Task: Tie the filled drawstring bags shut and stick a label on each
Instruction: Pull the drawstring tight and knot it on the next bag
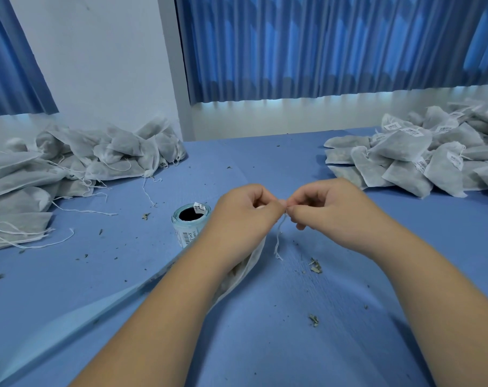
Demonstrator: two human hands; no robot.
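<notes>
My left hand [242, 216] and my right hand [329, 210] meet fingertip to fingertip above the blue table, both pinching the white drawstring [279, 236] of one filled white bag [244, 272]. The string's loose ends dangle below my fingers. The bag hangs under my left wrist and is mostly hidden by that forearm. A roll of labels [188, 226] stands upright just left of my left hand, one label peeling up at its top.
A heap of unlabelled filled bags [69, 160] with loose strings lies at the left. A heap of labelled bags [421, 157] lies at the right. Dried herb crumbs [315, 266] dot the blue table [265, 331]. Blue curtains hang behind.
</notes>
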